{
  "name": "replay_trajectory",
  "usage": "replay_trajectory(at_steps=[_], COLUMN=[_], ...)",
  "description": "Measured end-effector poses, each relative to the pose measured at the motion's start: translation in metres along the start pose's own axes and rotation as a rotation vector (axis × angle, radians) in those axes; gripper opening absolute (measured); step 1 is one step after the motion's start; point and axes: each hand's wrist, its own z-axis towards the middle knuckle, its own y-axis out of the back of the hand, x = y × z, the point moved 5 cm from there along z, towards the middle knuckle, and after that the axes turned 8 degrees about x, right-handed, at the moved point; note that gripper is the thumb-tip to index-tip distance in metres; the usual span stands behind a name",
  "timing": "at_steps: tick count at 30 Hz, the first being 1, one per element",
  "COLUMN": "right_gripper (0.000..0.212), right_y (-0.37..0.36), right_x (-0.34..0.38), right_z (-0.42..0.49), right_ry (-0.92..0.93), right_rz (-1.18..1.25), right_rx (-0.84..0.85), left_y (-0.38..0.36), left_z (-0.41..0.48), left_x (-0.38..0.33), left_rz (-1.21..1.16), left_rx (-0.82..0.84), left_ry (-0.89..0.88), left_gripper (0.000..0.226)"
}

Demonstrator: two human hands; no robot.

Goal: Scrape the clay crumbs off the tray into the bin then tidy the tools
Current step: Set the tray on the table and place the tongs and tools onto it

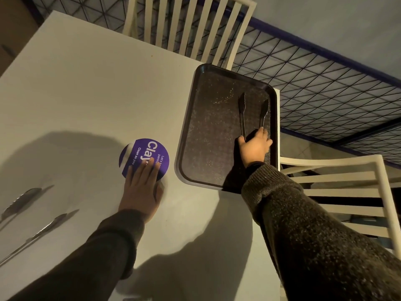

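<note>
The tongs (252,114) are being held at their hinged end by the right hand (253,148), whose fingers are being pressed around the two arms while the serrated tips are left parted and pointed toward the far rim. Their long axis is being kept roughly along the length of the tray (186,127), over its right half, so the hand lies at the near end and the tips at the far end. Whether the tips are being rested on the tray floor or held just above it cannot be told. Pale clay crumbs (223,97) are being shown scattered to the left of the tips, mostly in the far half, so the coming sweep is judged to call for a leftward turn of the tips. The tray is being carried on the right far corner of the bench (86,94), its right rim close to the edge.

The left hand (141,187) is being laid flat, fingers together, on a round purple sticker (138,153), well apart from the tray. Two more tools (32,213) are being left at the near left. No bin is being shown. A chair (338,192) is standing just right of the bench, another beyond it.
</note>
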Motion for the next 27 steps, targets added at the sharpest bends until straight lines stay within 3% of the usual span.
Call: replay_trajectory(at_steps=[5, 8, 11, 14, 17, 22, 27], right_gripper=[0.072, 0.066, 0.063, 0.059, 0.054, 0.052, 0.055], right_y=[0.005, -0.002, -0.011, -0.028, -0.054, -0.106, -0.146], right_x=[0.016, 0.03, 0.041, 0.051, 0.073, 0.126, 0.178], right_z=[-0.05, -0.111, -0.173, -0.226, -0.279, -0.373, -0.451], right_ry=[0.059, 0.159, 0.199, 0.18, 0.183, 0.328, 0.535], right_rz=[-0.021, -0.012, 0.043, 0.182, 0.272, 0.271, 0.198], right_rx=[-0.05, -0.015, 0.041, 0.087, 0.179, 0.398, 0.568], left_y=[-0.001, 0.001, 0.008, 0.023, 0.063, 0.112, 0.127], left_z=[0.0, -0.001, -0.004, -0.018, -0.058, -0.148, -0.217], left_x=[0.0, 0.001, -0.002, 0.009, 0.038, 0.127, 0.214], left_rz=[0.002, -0.028, -0.037, -0.371, -0.564, -0.574, -0.518], left_rx=[-0.044, -0.005, 0.098, 0.141, -0.058, -0.359, -0.35], left_ry=[-0.009, 0.009, 0.019, 0.054, 0.027, 0.142, 0.333], left_gripper=[0.046, 0.061, 0.059, 0.05, 0.039, 0.028, 0.031])
